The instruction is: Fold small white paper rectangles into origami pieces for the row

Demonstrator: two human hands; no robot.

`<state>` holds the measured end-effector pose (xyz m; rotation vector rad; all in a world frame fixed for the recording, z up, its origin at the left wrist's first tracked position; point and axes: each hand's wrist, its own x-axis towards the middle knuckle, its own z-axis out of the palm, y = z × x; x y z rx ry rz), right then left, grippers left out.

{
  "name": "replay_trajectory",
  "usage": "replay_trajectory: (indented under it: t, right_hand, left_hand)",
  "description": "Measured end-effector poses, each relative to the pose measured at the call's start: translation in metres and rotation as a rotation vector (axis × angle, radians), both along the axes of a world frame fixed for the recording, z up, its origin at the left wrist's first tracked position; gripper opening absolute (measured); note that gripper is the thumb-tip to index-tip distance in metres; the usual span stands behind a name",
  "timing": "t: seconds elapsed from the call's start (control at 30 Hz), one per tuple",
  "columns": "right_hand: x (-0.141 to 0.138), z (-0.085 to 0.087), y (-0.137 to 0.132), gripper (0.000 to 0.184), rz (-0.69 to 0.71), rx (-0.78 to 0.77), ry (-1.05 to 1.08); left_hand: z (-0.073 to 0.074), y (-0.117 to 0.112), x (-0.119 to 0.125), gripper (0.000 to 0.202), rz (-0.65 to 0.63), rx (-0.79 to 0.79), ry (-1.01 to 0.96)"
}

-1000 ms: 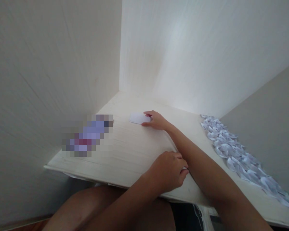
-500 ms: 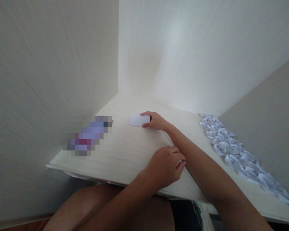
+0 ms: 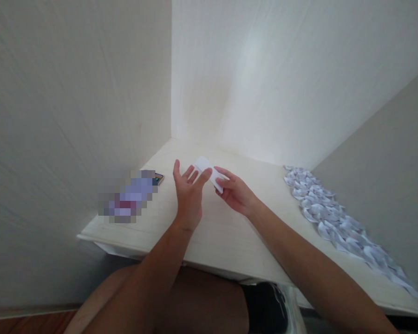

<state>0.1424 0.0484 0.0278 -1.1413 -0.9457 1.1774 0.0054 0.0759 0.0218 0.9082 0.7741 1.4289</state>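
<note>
My right hand grips a small white rectangular stack, apparently paper, by its near right end, with thumb and fingers closed on it. The white piece is held tilted above the white table. Beside its left part is my left hand, palm partly turned up and fingers spread apart. One digit of that hand reaches across the white piece and seems to touch it. The far end of the piece shows beyond the left fingertips; its underside is hidden.
Along the right side of the table lies a long heap of twisted white paper strips. At the left, a blurred-out purplish object lies near the wall, with the corner of a phone-like item showing. Walls enclose the back and both sides.
My right hand has lifted the white stack off the table and drawn it nearer, tilting it. My left hand has moved forward and left from near the right forearm and spread its fingers beside it.
</note>
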Motion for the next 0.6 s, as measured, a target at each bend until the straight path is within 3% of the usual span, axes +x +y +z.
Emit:
replay_trajectory:
  t: [0.1, 0.23, 0.3, 0.37, 0.47, 0.6]
  right_hand:
    - [-0.018, -0.001, -0.013, 0.048, 0.099, -0.023, 0.233]
    - [-0.031, -0.003, -0.018, 0.042, 0.131, -0.024, 0.341]
    - [-0.032, -0.005, -0.019, 0.031, 0.128, -0.066, 0.369]
    - [-0.030, -0.007, -0.019, 0.023, 0.162, -0.121, 0.393]
    - [-0.028, -0.007, -0.020, 0.040, 0.244, -0.106, 0.435]
    - [-0.027, -0.003, -0.023, 0.062, 0.289, -0.050, 0.431]
  left_hand:
    - [0.005, 0.000, 0.002, 0.089, -0.091, 0.211, -0.050]
    - [0.013, -0.010, 0.002, 0.036, 0.025, 0.448, 0.046]
    - [0.014, -0.015, 0.002, 0.025, 0.125, 0.563, 0.109]
    - [0.013, -0.018, 0.002, 0.029, 0.178, 0.715, 0.168]
    - [0.008, -0.018, 0.002, 0.047, 0.129, 0.908, 0.280]
    - [0.001, -0.018, 0.005, 0.051, 0.014, 0.938, 0.404]
